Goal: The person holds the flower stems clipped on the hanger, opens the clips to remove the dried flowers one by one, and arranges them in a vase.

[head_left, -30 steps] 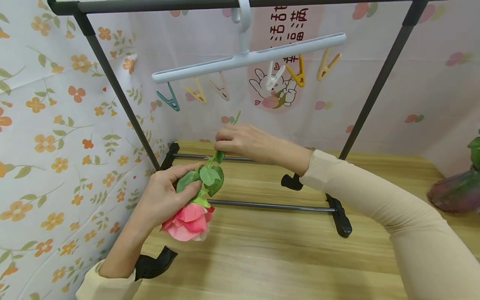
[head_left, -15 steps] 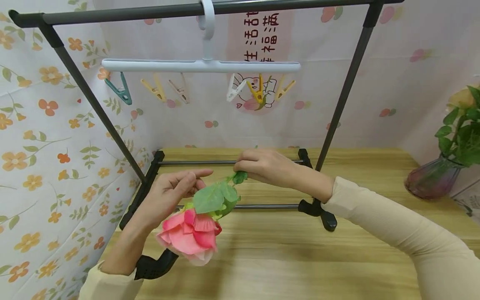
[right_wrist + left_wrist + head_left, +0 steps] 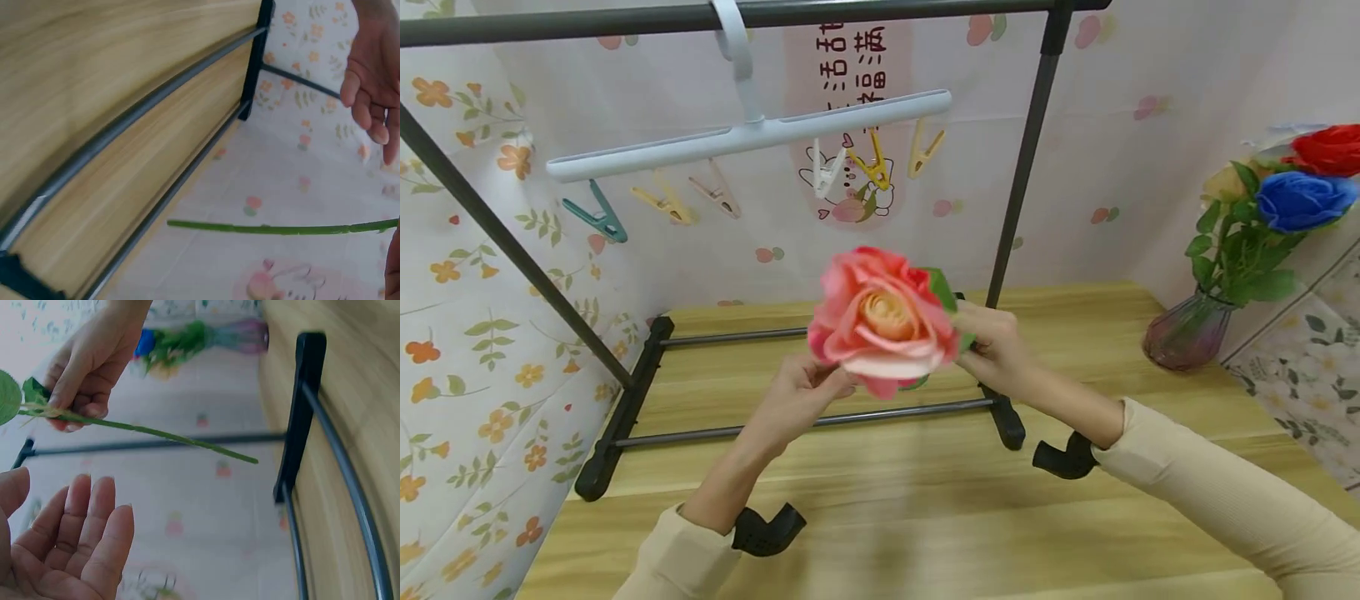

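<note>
A pink artificial rose [image 3: 887,317] faces the head camera, its bloom covering parts of both hands. My right hand [image 3: 1000,350] pinches its stem just below the leaves, as the left wrist view shows. From those fingers the bare green stem [image 3: 162,434] sticks out; the right wrist view has the same stem [image 3: 275,230] running across it. My left hand [image 3: 75,544] holds nothing, with loosely bent fingers and the palm turned up beside the stem. In the head view the left hand [image 3: 790,400] lies just under the bloom's left side.
A black rack [image 3: 1026,167] stands over the wooden table [image 3: 865,517]. From its top bar hangs a light-blue hanger [image 3: 745,137] with several clothespins, including a teal clothespin [image 3: 597,212]. At the right, a purple glass vase [image 3: 1187,333] holds red, blue and yellow flowers.
The rose has been lifted and turned so its bloom faces up toward the head camera. The left hand has let go of it. The head view has shifted right, showing more of the vase.
</note>
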`<state>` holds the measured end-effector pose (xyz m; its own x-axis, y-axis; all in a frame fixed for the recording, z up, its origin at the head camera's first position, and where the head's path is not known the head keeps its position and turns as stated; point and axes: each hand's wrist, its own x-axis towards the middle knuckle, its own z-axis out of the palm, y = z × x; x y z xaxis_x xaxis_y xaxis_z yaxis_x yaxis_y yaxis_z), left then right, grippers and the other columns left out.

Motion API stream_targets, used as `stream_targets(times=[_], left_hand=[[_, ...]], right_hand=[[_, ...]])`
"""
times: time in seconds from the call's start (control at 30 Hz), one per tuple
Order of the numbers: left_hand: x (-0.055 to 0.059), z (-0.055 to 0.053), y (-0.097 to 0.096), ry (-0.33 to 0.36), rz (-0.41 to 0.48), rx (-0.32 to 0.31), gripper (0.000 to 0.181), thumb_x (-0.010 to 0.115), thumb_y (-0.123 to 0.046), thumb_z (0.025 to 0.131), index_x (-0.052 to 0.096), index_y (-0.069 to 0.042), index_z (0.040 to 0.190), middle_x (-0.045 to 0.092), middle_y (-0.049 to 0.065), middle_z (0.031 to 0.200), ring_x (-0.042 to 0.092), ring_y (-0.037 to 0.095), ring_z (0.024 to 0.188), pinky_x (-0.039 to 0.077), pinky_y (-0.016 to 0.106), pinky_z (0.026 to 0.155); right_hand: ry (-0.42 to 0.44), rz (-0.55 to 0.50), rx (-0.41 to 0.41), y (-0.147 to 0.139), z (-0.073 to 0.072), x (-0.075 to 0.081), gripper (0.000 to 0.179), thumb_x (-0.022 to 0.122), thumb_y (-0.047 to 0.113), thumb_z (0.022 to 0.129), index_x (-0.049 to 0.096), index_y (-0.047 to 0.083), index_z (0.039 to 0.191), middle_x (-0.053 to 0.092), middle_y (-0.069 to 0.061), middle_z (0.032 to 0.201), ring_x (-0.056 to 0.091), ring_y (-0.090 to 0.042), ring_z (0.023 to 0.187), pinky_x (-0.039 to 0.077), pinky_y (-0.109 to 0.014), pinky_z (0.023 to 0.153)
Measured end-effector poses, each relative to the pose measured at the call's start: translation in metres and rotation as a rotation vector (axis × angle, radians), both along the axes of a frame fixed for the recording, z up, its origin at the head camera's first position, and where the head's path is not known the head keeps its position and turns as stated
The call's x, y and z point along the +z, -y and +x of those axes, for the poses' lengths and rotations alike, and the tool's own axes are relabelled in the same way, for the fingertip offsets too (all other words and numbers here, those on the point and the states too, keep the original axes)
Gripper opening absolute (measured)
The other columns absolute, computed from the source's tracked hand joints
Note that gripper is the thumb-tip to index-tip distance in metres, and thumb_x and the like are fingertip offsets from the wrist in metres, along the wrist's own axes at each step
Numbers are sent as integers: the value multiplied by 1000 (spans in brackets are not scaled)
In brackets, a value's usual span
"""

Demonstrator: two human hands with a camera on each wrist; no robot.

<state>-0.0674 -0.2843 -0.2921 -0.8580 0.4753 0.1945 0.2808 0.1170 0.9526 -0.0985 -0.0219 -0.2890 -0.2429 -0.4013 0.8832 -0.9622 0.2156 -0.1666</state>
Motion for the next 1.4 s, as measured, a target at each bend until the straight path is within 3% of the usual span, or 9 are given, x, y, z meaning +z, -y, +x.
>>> stream_targets(times=[0.1, 0.27, 0.43, 0.63, 0.9, 0.97, 1.13, 1.2, 1.4], left_hand=[[-2, -2, -17, 31, -41, -47, 38, 53, -19, 102, 56, -1, 135, 64, 20, 128, 63, 32, 118, 53, 41, 98], [-9, -4, -41, 49, -36, -102, 37, 52, -15, 102, 56, -3, 136, 64, 19, 129, 63, 31, 119, 54, 37, 96], [-14, -5, -61, 82, -15, -127, 37, 53, -14, 101, 56, -4, 136, 63, 18, 132, 62, 29, 121, 54, 35, 96], [-16, -8, -85, 81, -21, -125, 37, 57, -16, 99, 58, -6, 135, 63, 15, 132, 63, 26, 119, 54, 33, 96], [-25, -13, -108, 50, -11, -140, 38, 58, -11, 97, 57, -1, 134, 64, 19, 127, 64, 32, 114, 55, 30, 93], [-28, -14, -111, 49, -16, -141, 38, 59, -11, 97, 57, -1, 134, 65, 19, 126, 65, 31, 114, 55, 30, 92], [-35, -16, -122, 56, -25, -134, 39, 60, -11, 96, 58, -3, 134, 65, 19, 126, 66, 31, 111, 56, 30, 90], [-38, -18, -126, 60, -27, -130, 39, 61, -10, 95, 58, -3, 134, 65, 19, 125, 66, 31, 111, 56, 31, 90], [-43, -18, -137, 51, -59, -119, 38, 61, -15, 96, 59, -7, 134, 66, 14, 126, 66, 29, 112, 55, 31, 90]], right_hand=[[81, -70, -46, -16, 11, -1, 43, 58, 34, 96, 68, -8, 93, 71, 1, 84, 56, 8, 75, 42, -11, 61], [211, -145, -100, -44, 31, -1, 37, 62, 25, 95, 67, -12, 95, 68, 20, 94, 58, 12, 78, 45, -7, 67], [307, -218, -146, -71, 47, -2, 12, 61, 7, 95, 72, 5, 97, 69, 21, 95, 67, 6, 80, 51, -9, 74], [428, -392, -202, -100, 67, 3, 21, 56, -12, 91, 70, 3, 96, 74, 11, 89, 71, 2, 76, 55, -12, 75], [360, -437, -452, -135, 83, 4, 35, 54, -19, 88, 68, 13, 95, 72, 18, 86, 68, 7, 71, 51, -6, 68], [375, -478, -444, -142, 86, 4, 31, 54, -18, 89, 69, 10, 94, 74, 15, 85, 69, 5, 69, 50, -6, 65], [389, -526, -539, -155, 93, 7, 16, 57, -9, 92, 69, 2, 92, 74, 16, 81, 68, 4, 66, 51, -8, 66], [384, -559, -539, -160, 95, 7, 14, 57, -7, 93, 69, 1, 92, 74, 14, 78, 68, 3, 66, 50, -7, 66], [356, -684, -387, -173, 97, 8, 21, 54, -15, 90, 69, 0, 89, 75, 4, 75, 69, -3, 65, 51, -11, 64]])
